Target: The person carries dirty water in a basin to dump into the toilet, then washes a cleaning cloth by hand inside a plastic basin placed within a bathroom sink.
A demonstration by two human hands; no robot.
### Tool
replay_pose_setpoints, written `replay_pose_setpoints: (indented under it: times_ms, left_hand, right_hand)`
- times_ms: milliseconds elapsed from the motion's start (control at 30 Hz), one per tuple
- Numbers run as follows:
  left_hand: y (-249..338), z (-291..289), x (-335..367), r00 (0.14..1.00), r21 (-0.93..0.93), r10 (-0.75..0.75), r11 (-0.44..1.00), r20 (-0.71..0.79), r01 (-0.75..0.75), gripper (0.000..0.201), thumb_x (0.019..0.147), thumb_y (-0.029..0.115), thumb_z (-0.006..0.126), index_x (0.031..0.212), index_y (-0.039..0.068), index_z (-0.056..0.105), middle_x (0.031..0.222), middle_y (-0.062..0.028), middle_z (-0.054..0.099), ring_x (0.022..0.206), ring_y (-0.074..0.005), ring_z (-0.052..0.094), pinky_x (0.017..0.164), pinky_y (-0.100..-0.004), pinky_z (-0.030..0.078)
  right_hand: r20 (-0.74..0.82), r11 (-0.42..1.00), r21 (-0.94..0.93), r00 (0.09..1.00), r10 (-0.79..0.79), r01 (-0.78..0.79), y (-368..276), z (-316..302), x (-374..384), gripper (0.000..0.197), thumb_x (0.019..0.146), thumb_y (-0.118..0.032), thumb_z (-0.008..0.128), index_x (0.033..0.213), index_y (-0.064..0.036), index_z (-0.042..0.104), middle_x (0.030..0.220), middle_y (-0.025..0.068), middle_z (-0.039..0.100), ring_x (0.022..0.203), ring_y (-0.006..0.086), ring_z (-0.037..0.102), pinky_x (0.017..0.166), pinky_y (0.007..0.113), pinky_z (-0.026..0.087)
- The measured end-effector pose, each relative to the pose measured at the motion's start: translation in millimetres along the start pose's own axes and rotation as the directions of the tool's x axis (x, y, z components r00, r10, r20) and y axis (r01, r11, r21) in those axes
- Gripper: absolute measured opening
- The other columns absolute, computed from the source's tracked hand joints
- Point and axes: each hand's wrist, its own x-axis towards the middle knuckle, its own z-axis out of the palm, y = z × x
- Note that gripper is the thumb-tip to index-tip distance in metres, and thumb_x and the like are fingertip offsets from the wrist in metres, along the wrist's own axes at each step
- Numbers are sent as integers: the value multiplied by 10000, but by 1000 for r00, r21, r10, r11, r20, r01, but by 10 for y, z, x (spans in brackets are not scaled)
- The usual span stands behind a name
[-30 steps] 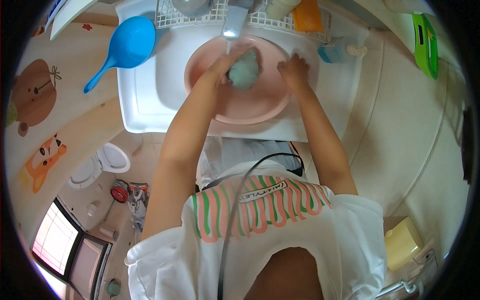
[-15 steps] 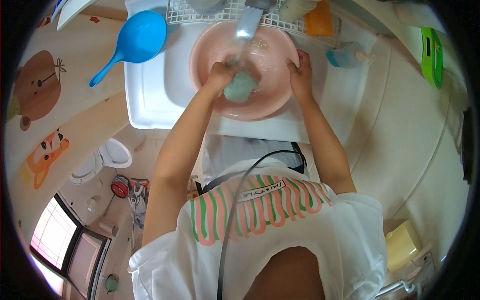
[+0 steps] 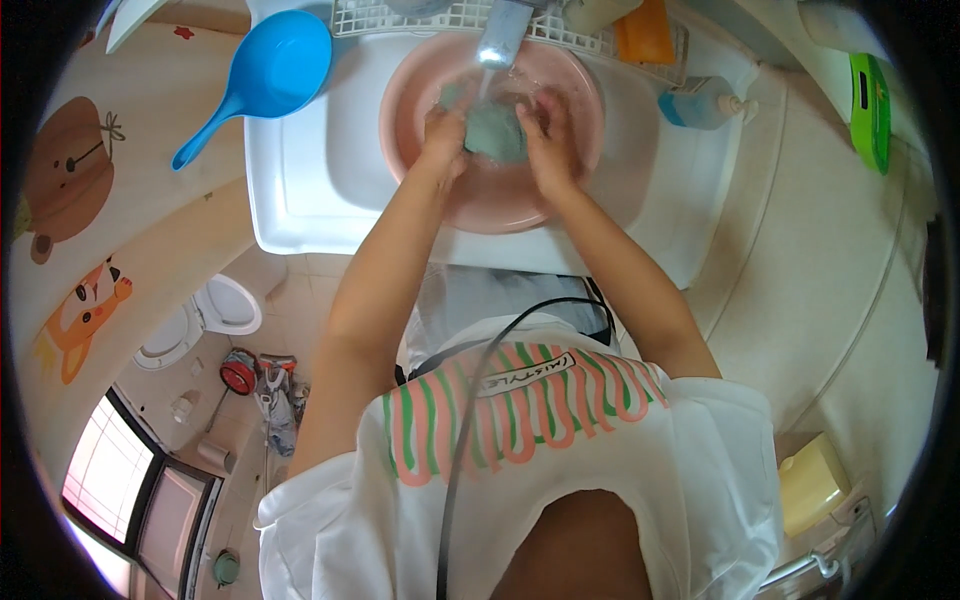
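Note:
A wet grey-green cloth (image 3: 494,132) is bunched up in the pink basin (image 3: 392,110), under water running from the metal faucet (image 3: 503,35). My left hand (image 3: 446,142) grips the cloth's left side, and a bit of green shows past its fingers. On the other side, my right hand (image 3: 551,145) closes against the cloth with the thumb along its edge; its fingertips are blurred. Water lies in the basin below my hands.
The basin sits in a white sink (image 3: 300,225). A blue dipper (image 3: 280,65) rests at the upper left. Behind stands a white wire rack (image 3: 375,20) with an orange item (image 3: 646,35). A pump bottle (image 3: 700,104) of blue liquid is at the right.
My right hand has left the basin's right rim and moved inward to the cloth. The cloth has shifted up and slightly right, beneath the faucet, between both hands.

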Motion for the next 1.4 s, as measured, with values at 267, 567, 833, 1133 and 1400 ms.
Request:
replay_pose_setpoints:
  times_ms: [267,567,833,1133,1400]
  left_hand:
    - [-242,83,323,967,561,253,803,-14,-202,387,951,228,456,1275,19,490,1213,-157,592,1071,-278,602,897,-375,500]
    - [-525,145,19,924,469,376,830,-70,-302,460,1009,284,324,1244,-41,548,1201,-187,591,1063,-246,563,981,-352,414]
    - [-357,191,-119,889,533,456,741,47,-409,372,983,194,363,1184,-46,564,1132,-236,633,1022,-334,622,867,-406,470]
    - [261,84,47,978,191,119,970,168,-151,393,1004,268,400,1266,16,548,1232,-83,574,1120,-208,542,919,-339,462]
    - [308,-177,-204,880,11,-444,894,167,448,375,961,205,501,1302,53,462,1196,-115,539,1067,-270,560,919,-399,497]
  right_hand:
    - [451,373,774,859,242,-512,237,394,367,338,937,-323,572,1169,-79,597,1092,60,658,1015,208,623,922,363,479]
    - [513,610,528,795,324,-590,210,360,467,368,957,-308,550,1239,-72,563,1126,61,640,1018,182,614,894,327,489]
    - [348,749,613,937,29,-251,223,350,600,328,954,-205,559,1251,-66,574,1158,71,627,993,177,619,859,312,507]
    - [237,708,583,917,320,-397,-190,527,152,334,963,-181,567,1272,-71,504,1199,67,578,1062,177,580,895,322,497]
    - [42,786,613,996,75,-85,80,685,640,207,946,-170,507,1015,-15,626,919,102,643,786,212,629,696,349,542]
